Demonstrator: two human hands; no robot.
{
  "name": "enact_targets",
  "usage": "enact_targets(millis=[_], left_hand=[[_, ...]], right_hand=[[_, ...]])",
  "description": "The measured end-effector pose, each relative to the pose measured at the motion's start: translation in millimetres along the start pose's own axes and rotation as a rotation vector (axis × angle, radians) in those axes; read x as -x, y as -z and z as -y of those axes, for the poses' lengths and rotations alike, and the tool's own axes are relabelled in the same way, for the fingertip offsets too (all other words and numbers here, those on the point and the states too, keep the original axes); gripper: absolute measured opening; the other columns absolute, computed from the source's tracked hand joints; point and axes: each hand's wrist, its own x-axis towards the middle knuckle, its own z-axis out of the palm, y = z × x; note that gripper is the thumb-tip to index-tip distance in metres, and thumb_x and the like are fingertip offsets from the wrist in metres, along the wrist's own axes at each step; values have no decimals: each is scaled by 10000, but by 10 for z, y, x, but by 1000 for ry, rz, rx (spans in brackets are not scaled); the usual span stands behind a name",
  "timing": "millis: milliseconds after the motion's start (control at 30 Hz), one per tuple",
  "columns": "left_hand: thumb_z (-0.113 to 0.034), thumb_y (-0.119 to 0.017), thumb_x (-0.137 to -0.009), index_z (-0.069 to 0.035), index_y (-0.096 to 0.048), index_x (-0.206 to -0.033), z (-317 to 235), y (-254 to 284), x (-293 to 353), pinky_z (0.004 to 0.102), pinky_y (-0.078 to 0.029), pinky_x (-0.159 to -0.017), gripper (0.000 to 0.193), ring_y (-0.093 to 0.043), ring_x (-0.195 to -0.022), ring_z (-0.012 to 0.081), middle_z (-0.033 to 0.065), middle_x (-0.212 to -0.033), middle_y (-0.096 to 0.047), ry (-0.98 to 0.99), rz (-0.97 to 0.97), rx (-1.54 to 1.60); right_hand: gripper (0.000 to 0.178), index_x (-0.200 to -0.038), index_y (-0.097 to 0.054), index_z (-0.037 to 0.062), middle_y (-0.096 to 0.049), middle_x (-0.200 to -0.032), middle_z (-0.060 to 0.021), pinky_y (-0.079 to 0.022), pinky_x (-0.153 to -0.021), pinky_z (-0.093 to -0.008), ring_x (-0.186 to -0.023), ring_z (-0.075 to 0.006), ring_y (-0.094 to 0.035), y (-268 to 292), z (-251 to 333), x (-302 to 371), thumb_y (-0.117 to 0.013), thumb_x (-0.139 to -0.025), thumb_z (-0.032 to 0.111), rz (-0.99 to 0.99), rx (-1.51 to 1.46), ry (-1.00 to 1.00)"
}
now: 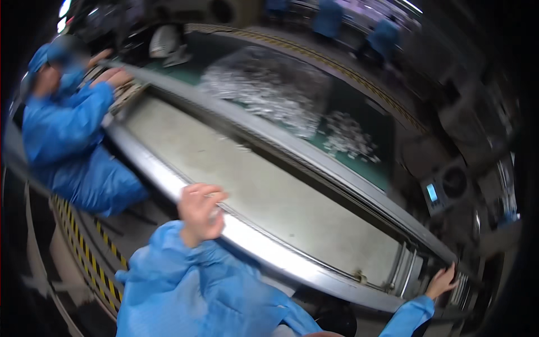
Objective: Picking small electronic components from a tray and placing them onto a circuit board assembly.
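My left hand (202, 213) is raised over the near metal rail (264, 244) of a long conveyor. Its fingers curl toward the thumb, and whatever lies in them is too small and blurred to name. My right hand (442, 282) is at the conveyor's right end, beside the metal rollers (408, 269), with its fingers stretched out and partly apart. It appears to hold nothing. Between the rails runs the pale belt (269, 196), with a few tiny pale bits (242, 148) near its far side.
Beyond the far rail, a green surface (193, 56) bears a clear plastic bag (264, 84) of small pale parts and a loose pile (348, 137). A co-worker in blue (73, 129) sits at the left end. A device with a lit screen (443, 188) stands at right.
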Motion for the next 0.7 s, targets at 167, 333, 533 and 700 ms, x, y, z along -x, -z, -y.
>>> enact_targets(millis=[167,333,533,700], left_hand=[[-120,-671,-638,-159,-700,-958,-38,77,-4,409,-456,-867,323,-584,-993,263,15,-1026,-658,5,80,90],[-184,-676,-734,-164,-679,-1011,44,154,95,420,-435,-931,277,-572,-1069,239,9,-1090,-639,-35,149,143],[-284,-680,-785,-155,-647,-1095,119,168,88,461,-387,-995,337,-537,-1140,246,41,-1159,-602,-194,264,193],[-312,-686,-791,-137,-614,-1178,188,217,-8,478,-352,-1011,431,-497,-1174,291,71,-1211,-572,-157,378,287]], right_hand=[[395,-1413,-472,197,-651,-1234,-1,-234,-1113,-543,-1139,-209,-608,869,1172,-559,-500,-1026,270,-7,-326,-420],[356,-1290,-578,78,-694,-1069,-111,-481,-899,-386,-980,-246,-656,2200,2476,-1508,-608,-935,78,-422,-1006,-242],[383,-1227,-639,81,-710,-1028,-148,-508,-838,-417,-940,-316,-673,2742,3914,-1937,-651,-849,140,-250,-1016,108],[373,-1238,-618,150,-617,-1252,-76,-333,-1053,-581,-1210,-275,-552,2488,4636,-1550,-628,-898,304,14,-799,146]])
